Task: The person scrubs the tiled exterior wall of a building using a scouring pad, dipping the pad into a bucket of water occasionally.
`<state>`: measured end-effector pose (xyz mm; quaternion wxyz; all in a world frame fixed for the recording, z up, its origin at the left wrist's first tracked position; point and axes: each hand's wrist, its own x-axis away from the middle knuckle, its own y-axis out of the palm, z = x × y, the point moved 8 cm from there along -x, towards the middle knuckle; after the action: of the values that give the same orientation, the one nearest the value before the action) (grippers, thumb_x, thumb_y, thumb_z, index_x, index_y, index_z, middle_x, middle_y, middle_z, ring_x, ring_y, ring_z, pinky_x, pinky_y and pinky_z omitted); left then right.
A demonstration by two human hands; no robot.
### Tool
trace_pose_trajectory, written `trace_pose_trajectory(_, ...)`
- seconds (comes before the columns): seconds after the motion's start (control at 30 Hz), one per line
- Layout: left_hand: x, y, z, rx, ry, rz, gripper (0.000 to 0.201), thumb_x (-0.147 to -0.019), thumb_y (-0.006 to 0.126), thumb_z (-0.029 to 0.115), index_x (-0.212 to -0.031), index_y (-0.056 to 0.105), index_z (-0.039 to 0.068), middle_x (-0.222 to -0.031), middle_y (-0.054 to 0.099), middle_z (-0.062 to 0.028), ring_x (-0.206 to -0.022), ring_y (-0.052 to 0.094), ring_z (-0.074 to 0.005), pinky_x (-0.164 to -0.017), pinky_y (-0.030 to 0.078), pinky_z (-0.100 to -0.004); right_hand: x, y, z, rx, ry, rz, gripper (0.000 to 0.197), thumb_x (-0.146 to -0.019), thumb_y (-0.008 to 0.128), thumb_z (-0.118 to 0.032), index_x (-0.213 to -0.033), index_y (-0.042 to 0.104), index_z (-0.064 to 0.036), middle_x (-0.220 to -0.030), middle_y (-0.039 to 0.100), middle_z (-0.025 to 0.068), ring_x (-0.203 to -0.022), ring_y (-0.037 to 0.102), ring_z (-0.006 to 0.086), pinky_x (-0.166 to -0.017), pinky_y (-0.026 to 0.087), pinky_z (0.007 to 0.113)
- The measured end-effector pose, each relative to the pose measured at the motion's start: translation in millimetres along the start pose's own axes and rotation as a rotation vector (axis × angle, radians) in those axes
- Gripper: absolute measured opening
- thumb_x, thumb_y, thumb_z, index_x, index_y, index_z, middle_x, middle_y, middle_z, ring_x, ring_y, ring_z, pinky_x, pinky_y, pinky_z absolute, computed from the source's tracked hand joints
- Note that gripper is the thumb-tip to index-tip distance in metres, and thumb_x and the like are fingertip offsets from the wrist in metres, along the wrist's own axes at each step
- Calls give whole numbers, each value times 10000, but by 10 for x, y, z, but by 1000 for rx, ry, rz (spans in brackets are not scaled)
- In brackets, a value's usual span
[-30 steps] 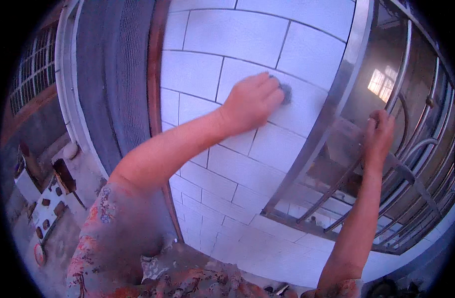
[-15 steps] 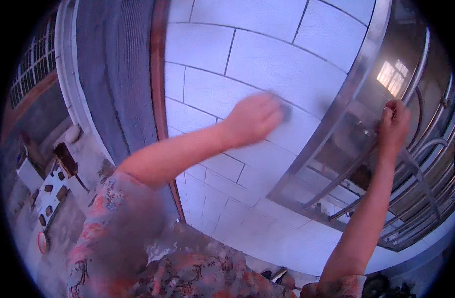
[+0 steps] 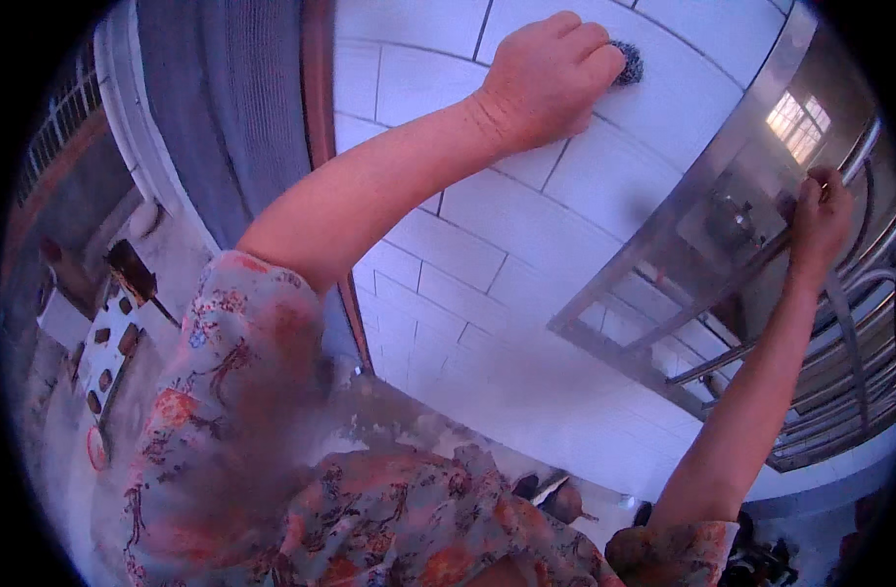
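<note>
On the tiled wall (image 3: 604, 191), a dark pad (image 3: 628, 64) is clamped by the left hand (image 3: 553, 80); lower right, the grille (image 3: 848, 333) by the right hand (image 3: 820, 220).

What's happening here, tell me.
A person in a floral top has the left hand raised, holding a dark, rough-looking pad at a white tiled wall. The right hand is up at the metal window bars; whether its fingers close fully around one is hard to tell.

Tiled wall (image 3: 565, 230) between curtain (image 3: 237, 108), left, and barred window (image 3: 847, 338), right.
</note>
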<state>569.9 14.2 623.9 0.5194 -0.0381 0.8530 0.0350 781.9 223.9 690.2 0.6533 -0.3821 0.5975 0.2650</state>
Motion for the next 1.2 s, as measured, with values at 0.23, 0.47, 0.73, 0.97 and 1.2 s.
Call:
trace_pose_trajectory(0.23, 1121, 38, 501, 95, -57, -144, 199, -607, 585, 45, -804, 556, 50, -855, 554, -95, -694, 522, -245, -582, 445, -333, -177, 215, 268, 119, -168, -2, 186, -812, 506, -169, -937, 613, -82, -835, 604, 111, -770, 568, 246, -713, 438, 337)
trace_pose_trajectory(0.47, 2331, 23, 1158, 209, -250, -464, 229, -622, 557, 95, -844, 550, 41, -829, 510, -78, -740, 503, -234, -600, 435, -336, -266, 228, 195, 353, -101, -74, 203, -818, 515, -189, -955, 622, -84, -851, 622, 109, -765, 581, 222, -699, 440, 317)
trace_pose_trajectory(0.73, 1372, 139, 617, 58, -408, -164, 208, -613, 579, 62, -819, 567, 36, -860, 567, -112, -728, 543, -269, -604, 459, -342, -244, 298, 353, 229, -70, -42, 240, -819, 522, -231, -997, 619, -102, -954, 624, 115, -818, 587, 271, -730, 441, 327)
trace_pose_trajectory(0.97, 2504, 188, 1475, 276, -369, -460, 122, -627, 577, 76, -740, 538, 55, -752, 493, -60, -668, 488, -211, -537, 422, -312, -199, 356, 753, 331, -381, 19, 282, -835, 500, -278, -1028, 608, -103, -976, 595, 110, -872, 569, 262, -750, 431, 340)
trace_pose_trajectory(1.2, 1815, 49, 1086, 173, -277, -268, 155, -598, 565, 86, -744, 536, 42, -752, 480, -45, -664, 469, -198, -519, 403, -311, -126, 245, 666, 41, -63, -86, 275, -828, 486, -240, -1023, 589, -76, -969, 587, 103, -853, 558, 242, -756, 429, 333)
